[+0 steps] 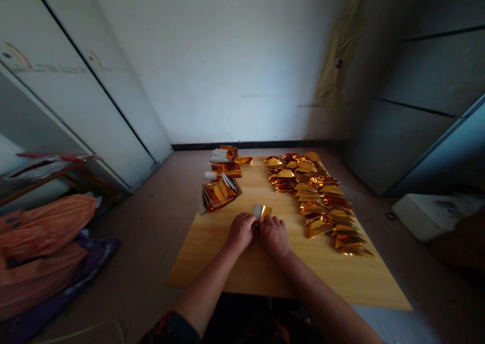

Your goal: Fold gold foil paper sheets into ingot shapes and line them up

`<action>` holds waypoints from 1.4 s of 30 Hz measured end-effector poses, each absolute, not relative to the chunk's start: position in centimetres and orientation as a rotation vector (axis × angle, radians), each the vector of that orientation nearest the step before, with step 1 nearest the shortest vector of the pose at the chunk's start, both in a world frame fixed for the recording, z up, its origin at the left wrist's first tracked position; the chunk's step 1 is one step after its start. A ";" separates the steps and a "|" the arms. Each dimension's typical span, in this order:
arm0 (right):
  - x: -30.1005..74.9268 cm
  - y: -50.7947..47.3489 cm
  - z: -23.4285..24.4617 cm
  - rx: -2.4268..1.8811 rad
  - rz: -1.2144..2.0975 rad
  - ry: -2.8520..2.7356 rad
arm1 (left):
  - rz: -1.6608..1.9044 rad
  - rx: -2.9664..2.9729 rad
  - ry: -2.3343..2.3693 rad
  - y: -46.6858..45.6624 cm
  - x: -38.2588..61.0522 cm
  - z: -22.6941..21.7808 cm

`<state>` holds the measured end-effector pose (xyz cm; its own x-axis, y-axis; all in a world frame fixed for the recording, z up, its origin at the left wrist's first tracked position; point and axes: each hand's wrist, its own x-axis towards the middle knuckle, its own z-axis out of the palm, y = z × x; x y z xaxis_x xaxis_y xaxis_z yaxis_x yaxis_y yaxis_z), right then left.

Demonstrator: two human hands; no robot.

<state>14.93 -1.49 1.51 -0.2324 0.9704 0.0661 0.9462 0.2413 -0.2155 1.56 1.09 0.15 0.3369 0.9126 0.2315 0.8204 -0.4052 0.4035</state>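
Note:
My left hand [241,232] and my right hand [273,237] meet near the middle of a light wooden board [242,268]. Between their fingertips is a small folded piece of gold foil paper [261,212] with a white side, and both hands pinch it. Its lower part is hidden by my fingers. To the right, a long heap of folded gold foil pieces [316,197] runs down the board. Stacks of gold and white paper [222,192] lie to the left at the far end, beyond my left hand's reach of the fold.
Orange bags [41,243] and a purple bag [91,263] lie on the floor at the left, near a low wooden shelf [45,175]. White cabinet doors [87,81] stand at the left, a white box [432,215] sits at the right, and a wall rises behind the board.

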 end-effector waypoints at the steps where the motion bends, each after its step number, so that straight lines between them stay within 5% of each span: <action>1: 14.8 -1.5 1.6 -1.822 0.209 -2.316 | 0.666 2.341 1.584 0.8 1.5 0.0; 15: 17.6 1.2 1.4 -1.578 0.583 -2.374 | 0.582 2.531 1.501 -2.0 1.0 0.6; 42: 19.8 1.2 1.5 -1.300 0.246 -2.587 | 0.728 2.647 1.298 1.1 -0.8 -0.7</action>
<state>19.77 1.24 1.48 -0.5773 0.8055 0.1336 0.7659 0.5909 -0.2534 -0.76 1.13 -0.67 0.5208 0.7684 0.3720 0.7182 -0.6299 0.2957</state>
